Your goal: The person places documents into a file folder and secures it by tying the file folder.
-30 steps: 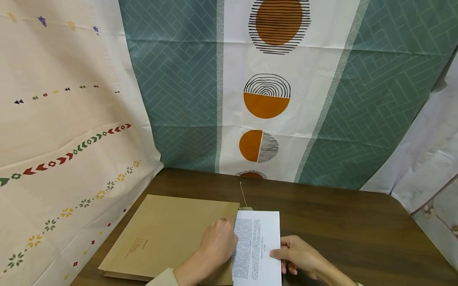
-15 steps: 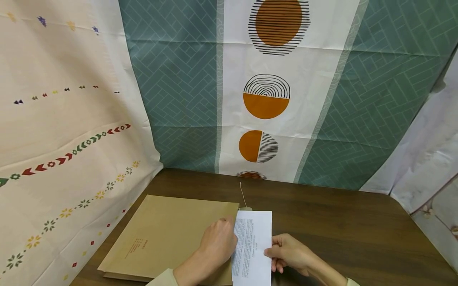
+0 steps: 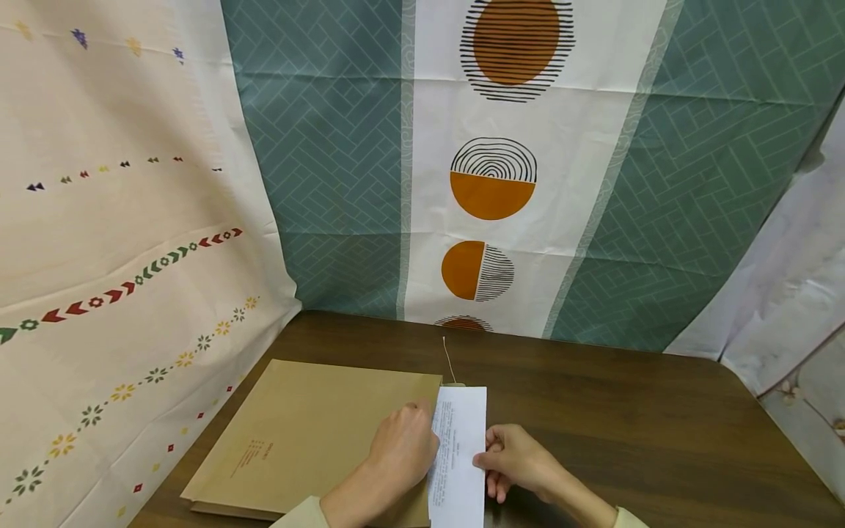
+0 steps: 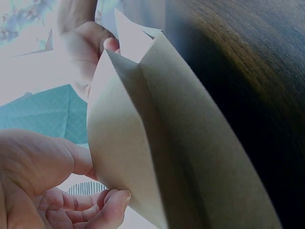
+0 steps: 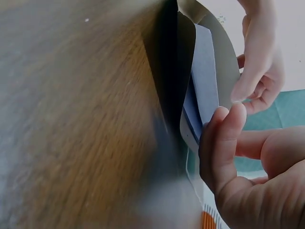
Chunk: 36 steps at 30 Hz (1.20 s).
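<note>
A large brown paper envelope point(image 3: 317, 433) with small red print lies on the table, its mouth facing right. My left hand point(image 3: 404, 444) pinches the upper edge of that mouth. In the left wrist view the envelope point(image 4: 119, 129) gapes, with its gusset folded inward. White printed paper point(image 3: 458, 458) sticks out of the mouth as a narrow strip; the rest is hidden inside. My right hand point(image 3: 518, 462) pinches its outer edge between thumb and fingers. The right wrist view has the paper point(image 5: 206, 71) between the envelope's two walls.
A thin string point(image 3: 449, 359) trails from the envelope's flap onto the dark wooden table point(image 3: 627, 411). Patterned cloth point(image 3: 488, 176) hangs behind the table, with a cream cloth point(image 3: 132, 293) along the left side.
My right hand has moved left with the paper, which has slid further into the envelope, so a narrower strip shows. The left hand and the envelope have stayed in place.
</note>
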Tool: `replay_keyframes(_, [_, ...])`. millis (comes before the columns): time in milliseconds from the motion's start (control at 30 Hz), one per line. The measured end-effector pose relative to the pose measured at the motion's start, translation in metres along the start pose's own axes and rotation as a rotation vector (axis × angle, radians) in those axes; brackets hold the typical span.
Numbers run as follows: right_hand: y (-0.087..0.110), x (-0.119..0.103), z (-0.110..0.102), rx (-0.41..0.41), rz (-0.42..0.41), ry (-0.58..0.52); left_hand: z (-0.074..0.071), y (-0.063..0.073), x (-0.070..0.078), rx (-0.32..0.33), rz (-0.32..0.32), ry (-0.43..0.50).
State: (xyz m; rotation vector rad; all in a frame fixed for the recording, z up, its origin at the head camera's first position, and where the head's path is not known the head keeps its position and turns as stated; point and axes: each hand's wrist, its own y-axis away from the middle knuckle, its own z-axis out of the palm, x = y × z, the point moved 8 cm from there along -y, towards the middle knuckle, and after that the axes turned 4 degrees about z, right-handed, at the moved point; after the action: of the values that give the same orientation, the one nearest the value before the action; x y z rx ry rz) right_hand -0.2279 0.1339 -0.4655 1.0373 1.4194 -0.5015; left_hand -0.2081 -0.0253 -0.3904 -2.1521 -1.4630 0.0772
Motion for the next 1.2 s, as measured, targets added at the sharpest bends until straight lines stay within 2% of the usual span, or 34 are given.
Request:
replay_keyframes(633, [-0.011,-0.003,0.018,-0.013,0.023,0.031,-0.002,0.0,0.0,0.019,0.007,-0.027])
replay_keyframes(933, [-0.019,-0.006,0.025,-0.003,0.027,0.049,-0.001,0.001,0.0,0.005,0.008,-0.007])
replay_keyframes(1200, [-0.026,-0.012,0.029,-0.042,0.024,0.044,0.0,0.001,0.0,-0.023,0.015,0.004])
